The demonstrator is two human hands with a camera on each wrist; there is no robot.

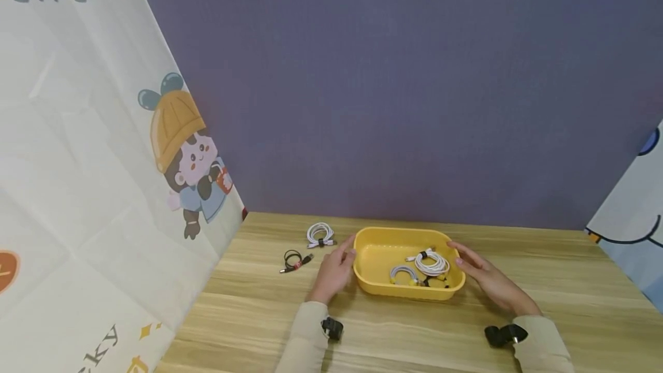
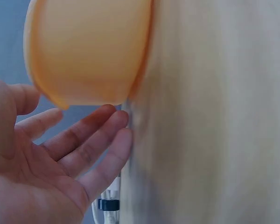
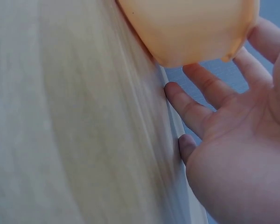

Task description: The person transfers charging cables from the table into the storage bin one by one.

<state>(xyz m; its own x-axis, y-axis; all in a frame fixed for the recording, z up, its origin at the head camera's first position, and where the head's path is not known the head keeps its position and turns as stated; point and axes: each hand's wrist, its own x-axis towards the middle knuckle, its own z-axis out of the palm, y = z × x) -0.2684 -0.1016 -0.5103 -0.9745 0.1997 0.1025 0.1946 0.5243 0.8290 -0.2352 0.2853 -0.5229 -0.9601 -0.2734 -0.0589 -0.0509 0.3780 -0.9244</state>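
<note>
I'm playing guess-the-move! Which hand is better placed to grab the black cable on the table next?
Probably the left hand: it is at the end of the tray nearest the black cable. The right hand is at the other end, with the tray in between.

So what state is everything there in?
Yellow plastic bin: upright, holding cables.
White cable inside: coiled, strapped.
Grey cable: coiled.
Black cable inside: partly hidden, unclear.
White cable outside: coiled, strapped.
Black USB cable: looped, tied.
Left hand: fingers spread, at bin.
Right hand: fingers spread, at bin.
</note>
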